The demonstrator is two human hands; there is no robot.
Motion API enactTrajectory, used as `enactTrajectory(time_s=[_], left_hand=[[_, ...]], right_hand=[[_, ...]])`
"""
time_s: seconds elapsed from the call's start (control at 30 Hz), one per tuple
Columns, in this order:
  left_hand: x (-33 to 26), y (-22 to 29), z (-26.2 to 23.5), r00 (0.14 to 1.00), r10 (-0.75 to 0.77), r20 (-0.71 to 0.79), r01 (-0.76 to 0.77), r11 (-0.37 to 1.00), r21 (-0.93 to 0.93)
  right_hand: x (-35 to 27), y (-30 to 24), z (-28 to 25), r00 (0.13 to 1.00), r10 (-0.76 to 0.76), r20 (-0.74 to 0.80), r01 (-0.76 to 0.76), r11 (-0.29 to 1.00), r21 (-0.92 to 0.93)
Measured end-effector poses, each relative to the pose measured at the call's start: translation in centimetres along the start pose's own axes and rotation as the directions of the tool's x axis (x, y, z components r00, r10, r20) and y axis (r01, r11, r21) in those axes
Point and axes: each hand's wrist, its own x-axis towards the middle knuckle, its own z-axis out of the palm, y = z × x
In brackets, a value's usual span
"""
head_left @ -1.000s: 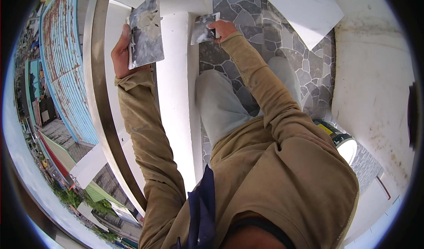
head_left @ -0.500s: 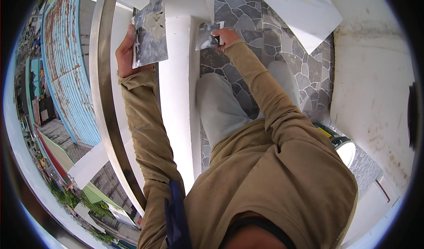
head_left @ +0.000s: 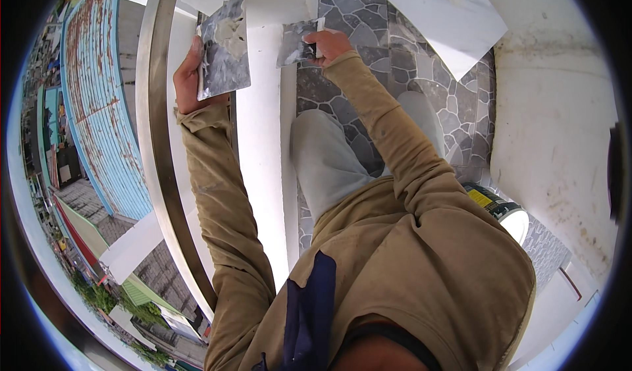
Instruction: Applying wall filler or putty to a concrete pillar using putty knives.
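My left hand [head_left: 190, 78] is closed on the edge of a flat grey metal plate [head_left: 224, 58], held tilted above the low white wall [head_left: 262, 140]. A lump of pale putty [head_left: 232, 36] sticks to the plate's upper part, with smears below it. In my right hand [head_left: 331, 46] is a putty knife [head_left: 293, 45] with a wide, smeared grey blade. Its blade reaches left over the wall's edge, apart from the plate. The fingers of my right hand wrap round the dark handle and hide part of it.
A metal rail [head_left: 153, 107] runs along the left, with a rusty blue roof [head_left: 99, 101] far below beyond it. Stone-patterned tiles [head_left: 349, 15] cover the floor. A white board [head_left: 454, 25] lies at the upper right. A bucket [head_left: 513, 223] stands right of my body.
My right hand has moved left with the putty knife, bringing its blade nearer the plate. The left hand and plate stay almost still. A dark blue cloth strip has swung right across my chest.
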Motion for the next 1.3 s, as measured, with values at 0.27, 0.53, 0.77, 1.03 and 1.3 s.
enactTrajectory(time_s=[0.27, 0.53, 0.77, 1.03, 1.3], left_hand=[[-0.3, 0.1, 0.5, 1.000, -0.007, -0.003, 0.007, 0.999, -0.033], [-0.3, 0.1, 1.2, 0.999, 0.028, -0.030, -0.028, 1.000, 0.000], [-0.3, 0.0, 0.7, 0.997, 0.054, -0.063, -0.054, 0.998, -0.006], [-0.3, -0.2, 1.8, 0.986, 0.074, -0.148, -0.068, 0.997, 0.043], [0.3, -0.2, 0.4, 0.990, 0.081, -0.118, -0.077, 0.996, 0.040]], right_hand=[[-2.8, 0.2, 0.5, 1.000, 0.016, 0.017, -0.016, 0.999, 0.046], [0.6, 0.9, -2.6, 0.999, 0.038, -0.020, -0.038, 0.999, 0.022], [-3.1, -1.9, 0.0, 0.997, -0.070, 0.035, 0.070, 0.997, -0.012], [-5.7, -2.5, 2.2, 0.987, -0.147, 0.060, 0.142, 0.987, 0.077], [-2.6, -1.3, -1.1, 1.000, 0.004, 0.003, -0.004, 0.999, 0.034]])
